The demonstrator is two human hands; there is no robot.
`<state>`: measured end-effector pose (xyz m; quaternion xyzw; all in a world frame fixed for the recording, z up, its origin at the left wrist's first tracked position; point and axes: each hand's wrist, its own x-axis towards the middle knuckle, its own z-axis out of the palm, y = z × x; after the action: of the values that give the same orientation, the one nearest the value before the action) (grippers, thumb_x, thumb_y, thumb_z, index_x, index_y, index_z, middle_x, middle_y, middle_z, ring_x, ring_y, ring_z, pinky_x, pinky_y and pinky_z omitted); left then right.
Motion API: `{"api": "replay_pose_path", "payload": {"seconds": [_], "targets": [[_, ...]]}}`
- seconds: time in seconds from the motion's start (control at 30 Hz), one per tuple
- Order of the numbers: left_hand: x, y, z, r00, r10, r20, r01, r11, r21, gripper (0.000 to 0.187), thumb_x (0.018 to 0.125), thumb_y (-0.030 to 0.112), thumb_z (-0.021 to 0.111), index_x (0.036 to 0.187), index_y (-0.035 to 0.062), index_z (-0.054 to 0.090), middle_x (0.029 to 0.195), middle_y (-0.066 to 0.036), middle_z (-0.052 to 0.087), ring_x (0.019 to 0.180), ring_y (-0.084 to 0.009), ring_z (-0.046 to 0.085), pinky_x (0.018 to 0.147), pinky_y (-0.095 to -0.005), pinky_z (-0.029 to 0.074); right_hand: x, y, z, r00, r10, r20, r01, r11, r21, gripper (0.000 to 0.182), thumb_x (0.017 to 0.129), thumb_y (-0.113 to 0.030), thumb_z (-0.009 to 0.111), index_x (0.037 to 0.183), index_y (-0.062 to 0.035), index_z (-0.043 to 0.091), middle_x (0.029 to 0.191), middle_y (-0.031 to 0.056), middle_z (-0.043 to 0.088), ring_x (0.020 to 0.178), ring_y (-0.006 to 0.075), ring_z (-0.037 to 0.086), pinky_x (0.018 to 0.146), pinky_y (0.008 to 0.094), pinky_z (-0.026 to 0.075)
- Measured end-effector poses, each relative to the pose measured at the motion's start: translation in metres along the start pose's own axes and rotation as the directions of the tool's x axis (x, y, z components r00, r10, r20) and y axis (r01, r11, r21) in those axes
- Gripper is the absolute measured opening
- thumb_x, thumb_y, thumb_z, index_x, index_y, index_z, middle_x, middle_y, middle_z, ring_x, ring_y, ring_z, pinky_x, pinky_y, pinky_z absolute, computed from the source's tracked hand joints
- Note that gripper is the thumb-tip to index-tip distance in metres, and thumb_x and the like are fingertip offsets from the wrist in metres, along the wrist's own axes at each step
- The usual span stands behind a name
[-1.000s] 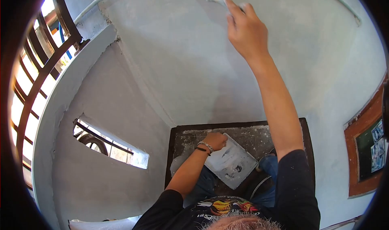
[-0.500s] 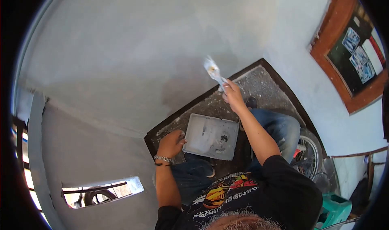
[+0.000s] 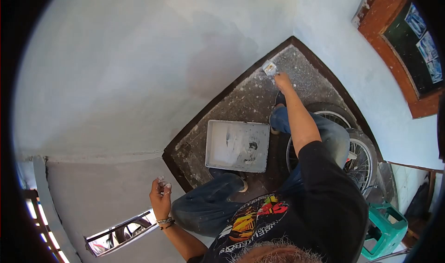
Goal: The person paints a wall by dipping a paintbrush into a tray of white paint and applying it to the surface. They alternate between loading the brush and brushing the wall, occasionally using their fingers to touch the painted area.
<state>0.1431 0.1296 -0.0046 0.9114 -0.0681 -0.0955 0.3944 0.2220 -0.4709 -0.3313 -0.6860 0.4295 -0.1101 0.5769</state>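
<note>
My right hand point(image 3: 283, 81) is closed round the handle of a paintbrush point(image 3: 269, 68), its flat white-coated head over the speckled floor beside the dark skirting at the wall's foot. Off to the left, my left hand point(image 3: 161, 199) is raised by the grey lower wall, fingers curled together. Something whitish shows at its fingertips; I cannot tell whether it is a small wad or paint. Between my arms a grey paint tray point(image 3: 211, 164) lies on the floor, smeared white inside with a dark patch on its right part.
Spoked motorbike wheels point(image 3: 360, 158) stand close to my right leg. A green plastic stool point(image 3: 387, 230) is at the lower right. A wood-framed panel point(image 3: 394, 45) hangs on the right wall. At lower left the wall has a slot opening point(image 3: 121, 230).
My right hand has carried the brush from in front of the wall toward the floor corner, farther up and right. The left hand has left the tray's edge, moving down and left.
</note>
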Motion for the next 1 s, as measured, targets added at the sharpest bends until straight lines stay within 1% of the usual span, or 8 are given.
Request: {"api": "replay_pose_path", "payload": {"seconds": [0.07,0.17,0.27,0.3,0.57,0.77,0.87,1.0], "targets": [[0.019,-0.001,0.011,0.998,-0.021,0.06,0.019,0.999,0.043,0.032,0.088,0.008,0.063,0.118,-0.002,0.056,0.086,-0.005,0.062,0.074,-0.0114,0.056,0.066,-0.0246,0.046,0.009,0.017,0.013,0.999,-0.025,-0.032,0.025,1.0,0.011,0.021,0.09,-0.017,0.053,0.088,0.0026,0.059,0.058,0.0063,0.051,0.043,0.0154,0.044,0.039,0.033,0.031],[0.049,-0.016,0.034,0.992,-0.067,0.102,0.062,0.997,0.049,0.034,0.087,0.011,0.066,0.117,-0.0012,0.057,0.085,-0.006,0.064,0.074,-0.0132,0.058,0.067,-0.0264,0.047,0.003,0.005,0.028,0.995,0.082,-0.053,-0.081,0.997,0.014,0.033,0.085,-0.02,0.055,0.102,0.0061,0.065,0.089,0.0213,0.068,0.081,0.0338,0.067,0.07,0.0414,0.049],[0.062,-0.021,0.04,0.974,-0.14,0.177,0.081,0.949,0.304,0.035,0.086,0.015,0.068,0.116,0.0,0.058,0.082,-0.008,0.065,0.071,-0.0152,0.061,0.066,-0.0285,0.048,-0.003,-0.008,0.041,0.991,0.111,0.079,-0.125,0.969,0.213,0.02,0.089,-0.017,0.055,0.088,0.0026,0.059,0.057,0.0057,0.05,0.043,0.016,0.044,0.04,0.0332,0.032],[0.064,-0.021,0.039,0.963,-0.174,0.205,0.071,0.901,0.428,0.035,0.085,0.016,0.068,0.115,0.0004,0.058,0.08,-0.008,0.066,0.07,-0.0159,0.061,0.066,-0.0292,0.049,-0.002,-0.009,0.047,0.991,0.121,0.059,-0.13,0.974,0.185,0.02,0.089,-0.017,0.054,0.087,0.0024,0.059,0.057,0.0054,0.05,0.043,0.0156,0.044,0.04,0.0331,0.032],[0.078,0.003,0.058,0.952,-0.14,0.273,0.044,0.943,0.33,0.035,0.085,0.017,0.067,0.114,0.0009,0.059,0.078,-0.009,0.066,0.07,-0.0185,0.064,0.065,-0.0303,0.049,0.001,-0.048,0.062,0.99,0.046,0.13,-0.076,0.969,0.237,0.019,0.091,-0.015,0.055,0.091,0.0028,0.061,0.058,0.0027,0.049,0.043,0.0121,0.041,0.038,0.0296,0.029],[0.081,0.018,0.064,0.951,-0.101,0.291,0.008,0.952,0.306,0.036,0.085,0.017,0.067,0.116,0.0006,0.059,0.079,-0.009,0.066,0.071,-0.0183,0.064,0.067,-0.0298,0.05,-0.075,-0.155,0.002,0.976,-0.083,0.202,-0.032,0.859,0.51,0.023,0.092,-0.016,0.057,0.103,0.0036,0.062,0.06,-0.0001,0.048,0.044,0.0074,0.038,0.039,0.0258,0.026],[0.079,0.014,0.064,0.951,-0.105,0.29,0.007,0.948,0.319,0.036,0.085,0.017,0.067,0.116,0.0007,0.058,0.079,-0.009,0.066,0.07,-0.0181,0.064,0.067,-0.0298,0.05,-0.087,-0.153,-0.024,0.989,-0.078,0.124,0.001,0.848,0.53,0.024,0.092,-0.016,0.057,0.107,0.0032,0.062,0.062,0.0005,0.05,0.044,0.0067,0.036,0.041,0.025,0.026],[0.079,0.004,0.062,0.949,-0.108,0.295,0.011,0.949,0.315,0.036,0.085,0.017,0.067,0.116,0.001,0.059,0.079,-0.009,0.066,0.07,-0.018,0.063,0.066,-0.03,0.05,-0.039,-0.074,-0.013,0.998,0.006,-0.061,0.013,0.949,0.315,0.026,0.091,-0.018,0.058,0.105,0.0038,0.063,0.071,0.006,0.057,0.048,0.0113,0.044,0.045,0.0292,0.033]]}}
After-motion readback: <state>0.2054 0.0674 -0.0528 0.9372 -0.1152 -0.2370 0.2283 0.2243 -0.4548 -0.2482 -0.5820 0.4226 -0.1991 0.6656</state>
